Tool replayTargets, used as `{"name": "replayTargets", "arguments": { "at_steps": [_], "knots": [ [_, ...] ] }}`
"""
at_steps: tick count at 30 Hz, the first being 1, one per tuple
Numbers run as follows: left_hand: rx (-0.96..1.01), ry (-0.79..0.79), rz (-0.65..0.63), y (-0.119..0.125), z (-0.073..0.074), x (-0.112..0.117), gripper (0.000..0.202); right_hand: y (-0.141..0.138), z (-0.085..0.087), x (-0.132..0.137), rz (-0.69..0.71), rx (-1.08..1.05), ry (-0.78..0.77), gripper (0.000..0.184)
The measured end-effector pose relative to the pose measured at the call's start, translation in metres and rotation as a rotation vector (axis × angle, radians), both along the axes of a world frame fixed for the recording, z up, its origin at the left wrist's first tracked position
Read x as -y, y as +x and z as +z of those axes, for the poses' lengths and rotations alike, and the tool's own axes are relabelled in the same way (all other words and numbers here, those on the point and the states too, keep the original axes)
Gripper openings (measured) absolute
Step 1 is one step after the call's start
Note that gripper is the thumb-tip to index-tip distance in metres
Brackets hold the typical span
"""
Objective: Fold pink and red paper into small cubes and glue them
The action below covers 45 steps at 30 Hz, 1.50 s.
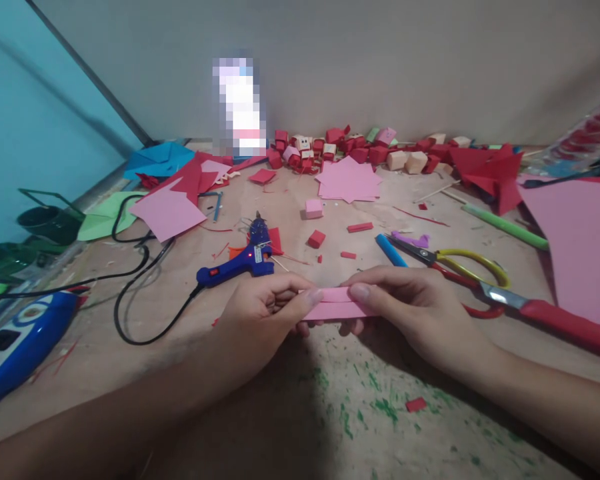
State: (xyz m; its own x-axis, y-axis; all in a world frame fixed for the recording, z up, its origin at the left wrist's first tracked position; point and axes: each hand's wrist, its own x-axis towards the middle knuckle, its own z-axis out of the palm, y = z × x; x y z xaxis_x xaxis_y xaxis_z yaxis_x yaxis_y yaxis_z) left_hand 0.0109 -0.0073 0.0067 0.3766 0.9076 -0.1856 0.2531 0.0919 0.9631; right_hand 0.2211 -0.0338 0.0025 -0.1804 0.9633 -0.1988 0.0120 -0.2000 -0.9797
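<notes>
A pink paper strip with a folded long edge stretches between my two hands above the table. My left hand pinches its left end, thumb on top and fingers underneath. At the other end my right hand grips it the same way, the thumb pressing on the fold. Just beyond the hands lie a small red paper cube, a pink paper cube and small red paper pieces. A blue glue gun rests left of them, its switch lit red.
Yellow-handled scissors and a red-handled tool lie to the right, near pink sheets. Several small paper cubes line the wall. The glue gun's black cable loops left, near a blue-and-white device. A blurred-out bright screen stands behind.
</notes>
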Motion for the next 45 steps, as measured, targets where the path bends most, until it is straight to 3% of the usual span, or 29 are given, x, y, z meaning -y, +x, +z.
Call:
{"name": "replayTargets", "arguments": {
  "at_steps": [3, 9, 15, 27, 34, 45],
  "knots": [
    [-0.004, -0.014, -0.018, -0.0026, -0.0006, -0.0007, 0.017, 0.0005, 0.0002, -0.0002, 0.016, 0.077, 0.038, 0.019],
    [-0.093, 0.005, -0.180, -0.0078, -0.0035, -0.0019, 0.035, 0.0010, 0.0004, 0.0002, 0.028, 0.056, 0.059, 0.019],
    [-0.042, -0.020, -0.116, -0.0037, -0.0053, -0.0017, 0.025, -0.0008, 0.0056, 0.0005, 0.042, 0.041, 0.031, 0.021],
    [-0.039, -0.031, -0.031, -0.0029, -0.0077, -0.0009, 0.026, -0.0003, 0.0008, -0.0005, 0.044, 0.081, 0.049, 0.019],
    [0.013, -0.048, -0.050, -0.0026, -0.0041, -0.0031, 0.014, 0.0004, 0.0025, 0.0010, -0.001, 0.047, 0.021, 0.019],
    [0.053, -0.116, -0.032, 0.0011, -0.0028, 0.0003, 0.004, 0.0013, 0.0023, -0.0016, 0.076, 0.159, 0.033, 0.025]
  ]
}}
